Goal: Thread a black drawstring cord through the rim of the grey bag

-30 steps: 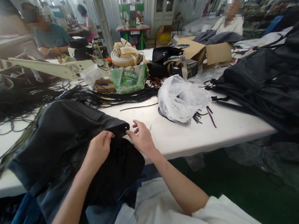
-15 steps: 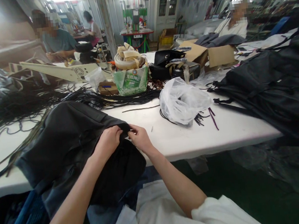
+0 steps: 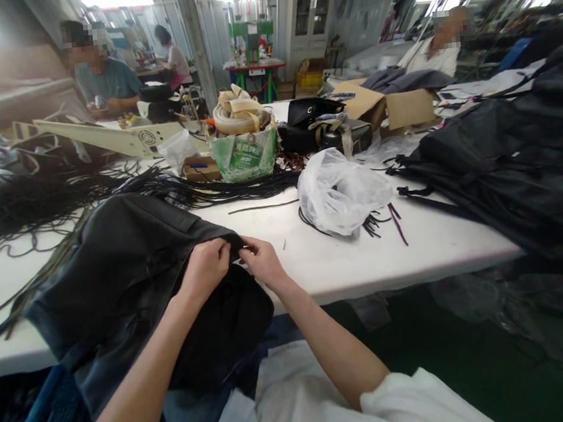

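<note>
The left hand (image 3: 205, 267) and right hand (image 3: 263, 262) hide the corner of the black garment (image 3: 131, 267) they pinch at the desk's (image 3: 342, 265) near edge. The garment's lower part drops out of sight below that edge.

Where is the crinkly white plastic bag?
The white plastic bag lies on the white table, right of the hands and just in front of the green bag, with black cords poking out beneath.

Black garment (image 3: 116, 268), white table (image 3: 327, 260), translucent white plastic bag (image 3: 340, 191), green printed bag (image 3: 245, 154), black cords (image 3: 33, 197)
</note>
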Available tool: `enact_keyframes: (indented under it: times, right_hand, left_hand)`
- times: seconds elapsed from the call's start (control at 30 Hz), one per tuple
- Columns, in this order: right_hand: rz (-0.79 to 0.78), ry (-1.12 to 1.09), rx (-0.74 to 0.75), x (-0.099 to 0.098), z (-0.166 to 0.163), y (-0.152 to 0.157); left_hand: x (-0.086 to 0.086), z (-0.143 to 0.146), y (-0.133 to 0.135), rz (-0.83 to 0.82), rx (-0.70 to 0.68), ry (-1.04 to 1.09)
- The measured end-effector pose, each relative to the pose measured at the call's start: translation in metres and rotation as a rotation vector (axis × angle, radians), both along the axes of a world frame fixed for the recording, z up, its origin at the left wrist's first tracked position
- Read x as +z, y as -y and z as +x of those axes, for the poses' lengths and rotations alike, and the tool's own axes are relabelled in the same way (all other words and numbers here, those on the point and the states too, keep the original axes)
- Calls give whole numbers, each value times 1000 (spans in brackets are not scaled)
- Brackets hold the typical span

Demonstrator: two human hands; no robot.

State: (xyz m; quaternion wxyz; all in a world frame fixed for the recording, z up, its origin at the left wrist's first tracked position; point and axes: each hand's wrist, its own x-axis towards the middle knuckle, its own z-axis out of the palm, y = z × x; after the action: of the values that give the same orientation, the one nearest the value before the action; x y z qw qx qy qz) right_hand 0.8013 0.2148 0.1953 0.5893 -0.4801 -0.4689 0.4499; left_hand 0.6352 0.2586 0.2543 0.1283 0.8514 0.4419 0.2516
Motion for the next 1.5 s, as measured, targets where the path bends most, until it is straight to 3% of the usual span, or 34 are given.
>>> enact_keyframes:
  times: [0.3, 0.73, 0.93, 1.33, 1.5]
  right_hand:
    - [-70, -168, 42, -8, 1, -3]
    - [-98, -260, 56, -5, 1, -4]
    - [-181, -366, 89, -7, 3, -2]
    - [-176, -386, 88, -3, 2, 1]
    - [-217, -566, 90, -5, 6, -4]
  left_hand:
    - [-4, 4, 0, 35, 81, 59]
    - [-1, 4, 4, -94, 87, 156]
    - [-4, 6, 4, -105, 104, 166]
    - [-5, 11, 3, -76, 112, 146]
    - [-3, 15, 2, -133, 108, 182]
